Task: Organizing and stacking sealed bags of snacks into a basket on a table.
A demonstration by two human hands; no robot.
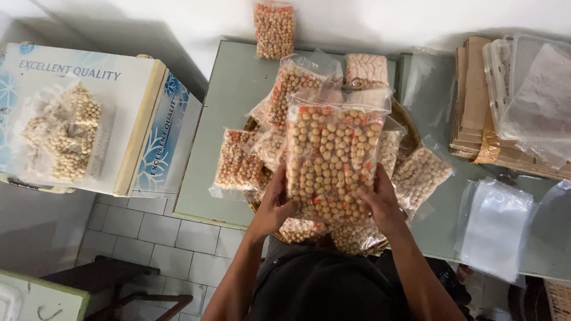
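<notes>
I hold a clear plastic bag of small round beige and orange snack balls (330,160) upright in front of me. My left hand (275,205) grips its lower left edge and my right hand (380,199) grips its lower right edge. Under the bag lies a round woven basket (409,128) piled with several more filled bags (238,160). Another filled bag (275,30) lies at the far edge of the pale green table (220,148).
To the left, a white and blue box (131,119) carries a bag of pale balls (62,139). Flat cardboard pieces and clear bags (511,101) are stacked at the right. Empty plastic bags (496,229) lie near the table's front right. Tiled floor and a dark stool (107,276) show at lower left.
</notes>
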